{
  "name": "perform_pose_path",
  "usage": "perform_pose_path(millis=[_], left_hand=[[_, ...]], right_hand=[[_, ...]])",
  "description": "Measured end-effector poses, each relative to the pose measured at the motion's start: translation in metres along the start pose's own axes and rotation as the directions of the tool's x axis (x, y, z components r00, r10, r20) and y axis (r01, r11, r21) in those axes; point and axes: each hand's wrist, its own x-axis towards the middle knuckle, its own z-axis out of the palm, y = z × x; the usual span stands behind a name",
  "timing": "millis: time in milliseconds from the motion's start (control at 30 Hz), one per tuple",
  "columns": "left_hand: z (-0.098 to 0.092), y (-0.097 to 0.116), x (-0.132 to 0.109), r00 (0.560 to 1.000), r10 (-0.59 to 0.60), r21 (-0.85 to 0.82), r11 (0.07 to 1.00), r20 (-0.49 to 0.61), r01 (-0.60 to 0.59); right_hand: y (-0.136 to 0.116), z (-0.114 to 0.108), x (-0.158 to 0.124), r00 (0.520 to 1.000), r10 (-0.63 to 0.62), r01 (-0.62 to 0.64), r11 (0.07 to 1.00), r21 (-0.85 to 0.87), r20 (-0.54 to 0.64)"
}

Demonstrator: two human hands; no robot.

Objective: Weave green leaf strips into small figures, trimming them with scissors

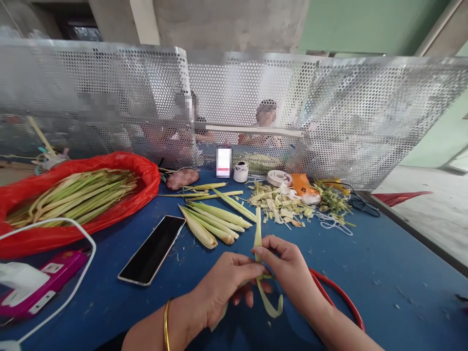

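Note:
Near the front middle of the blue table, my left hand (234, 275) and my right hand (281, 258) come together on a pale green leaf strip (258, 226). Its flat upper end rises above my fingers, and a thin curled tail (270, 304) hangs beneath them. The right thumb and forefinger pinch the strip; the left thumb presses on it slightly lower, with the other left fingers curled partly out of sight below. Just beyond my hands lies a fan of pale husk-like leaf bundles (215, 222). A gold bangle (166, 324) circles my left wrist.
A red plastic bag (149, 180) of long stalks stands left, by a dark-screened phone (153, 251) and purple power strip (47, 282). Plant scraps (280, 202), tape (278, 178) and a white jar (240, 172) lie farther back. A red tube (341, 295) curves right. People sit behind a perforated metal screen (234, 83).

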Motion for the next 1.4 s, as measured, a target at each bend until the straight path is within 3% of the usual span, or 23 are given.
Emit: perform_pose_path(millis=[167, 267, 400, 467, 533, 600, 667, 733, 767, 833, 933, 1033, 1167, 1267, 1400], left_hand=[[0.004, 0.000, -0.001, 0.996, 0.006, 0.139, 0.990, -0.090, 0.007], [0.005, -0.003, -0.001, 0.997, 0.031, 0.198, 0.980, -0.067, -0.017], [0.003, -0.005, 0.001, 0.995, 0.087, 0.118, 0.990, -0.058, -0.080], [0.002, -0.002, 0.001, 0.988, 0.100, -0.011, 0.995, -0.114, -0.102], [0.000, 0.003, 0.000, 0.978, 0.098, -0.143, 0.982, -0.183, -0.125], [-0.002, 0.007, -0.001, 0.967, 0.110, -0.226, 0.960, -0.232, -0.163], [-0.004, 0.008, -0.002, 0.959, 0.135, -0.261, 0.944, -0.251, -0.201], [-0.004, 0.008, -0.002, 0.957, 0.146, -0.274, 0.937, -0.252, -0.215], [-0.003, 0.008, -0.002, 0.958, 0.145, -0.277, 0.937, -0.248, -0.214], [-0.002, 0.007, -0.002, 0.959, 0.134, -0.278, 0.939, -0.250, -0.204], [-0.001, 0.005, -0.001, 0.957, 0.118, -0.281, 0.940, -0.264, -0.193], [-0.001, 0.004, 0.000, 0.957, 0.119, -0.282, 0.940, -0.264, -0.194], [0.000, 0.002, -0.001, 0.970, 0.125, -0.199, 0.966, -0.208, -0.167], [0.001, 0.000, -0.002, 0.982, 0.103, -0.069, 0.991, -0.159, -0.115], [0.002, 0.001, -0.002, 0.979, 0.074, 0.005, 0.997, -0.191, -0.075]], right_hand=[[0.004, 0.000, -0.003, 0.990, -0.131, 0.119, 0.974, -0.195, -0.049], [0.005, 0.003, -0.004, 0.965, -0.255, 0.222, 0.922, -0.316, -0.066], [0.000, -0.003, -0.001, 0.951, -0.308, 0.273, 0.881, -0.387, -0.030], [-0.006, -0.014, 0.002, 0.913, -0.403, 0.333, 0.821, -0.463, -0.057], [-0.011, -0.026, 0.004, 0.838, -0.514, 0.350, 0.763, -0.543, -0.183], [-0.013, -0.033, 0.005, 0.777, -0.524, 0.309, 0.800, -0.514, -0.348], [-0.012, -0.034, 0.007, 0.804, -0.381, 0.248, 0.913, -0.325, -0.457], [-0.009, -0.029, 0.008, 0.897, -0.127, 0.124, 0.992, -0.035, -0.423], [-0.007, -0.026, 0.008, 0.931, -0.002, 0.047, 0.992, 0.116, -0.364], [-0.003, -0.020, 0.008, 0.952, 0.172, -0.071, 0.929, 0.362, -0.253], [0.002, -0.015, 0.009, 0.936, 0.245, -0.066, 0.828, 0.556, -0.254], [0.002, -0.015, 0.009, 0.940, 0.245, -0.066, 0.814, 0.577, -0.239], [-0.001, -0.012, 0.004, 0.984, 0.142, -0.089, 0.913, 0.398, -0.105], [-0.003, -0.008, 0.001, 0.992, 0.045, -0.016, 0.972, 0.233, -0.121], [-0.005, -0.007, 0.001, 0.987, -0.042, 0.064, 0.989, 0.137, -0.156]])
